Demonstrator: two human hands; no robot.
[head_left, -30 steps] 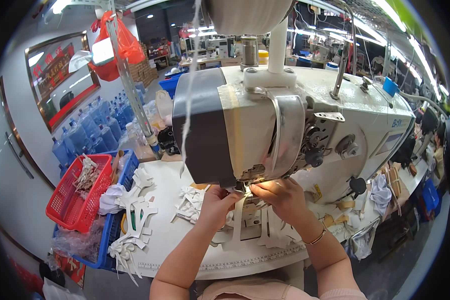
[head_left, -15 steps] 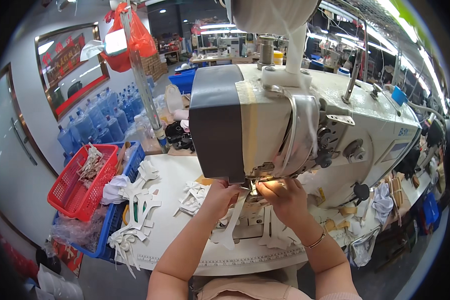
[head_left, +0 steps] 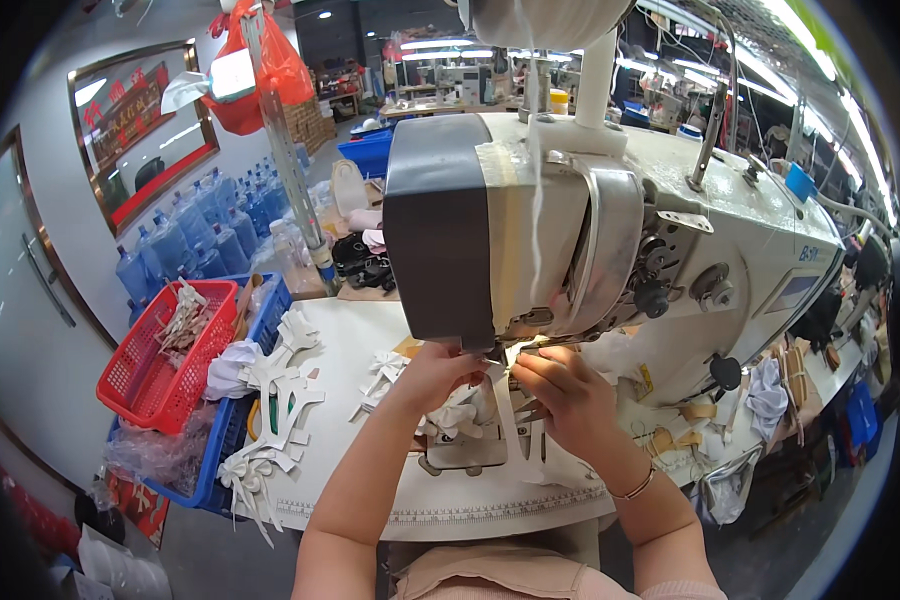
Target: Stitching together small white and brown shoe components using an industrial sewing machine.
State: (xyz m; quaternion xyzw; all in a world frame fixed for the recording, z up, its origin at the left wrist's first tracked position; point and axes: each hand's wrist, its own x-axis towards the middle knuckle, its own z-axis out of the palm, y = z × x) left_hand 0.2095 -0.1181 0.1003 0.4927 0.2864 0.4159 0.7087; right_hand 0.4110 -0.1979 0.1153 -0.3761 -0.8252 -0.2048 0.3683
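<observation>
A large sewing machine stands before me, its needle area lit. My left hand is at the left of the needle area, fingers closed on a white cut piece of leather-like material. A narrow strip of that piece hangs toward me between my hands. My right hand is on the other side, its fingers bent together on the same piece close under the light. Its fingertips are partly hidden by the machine. More white pieces lie bunched beside my left hand.
Branched white pieces drape over a blue crate at the left. A red basket with scraps sits on that crate. A ruler strip runs along the table's front edge. Cloth and scraps lie at the right.
The hanging part of the white piece has swung from a leftward slant to nearly upright. White pieces by my right wrist have shifted, and more show beside my left hand. Both hands stay near the needle.
</observation>
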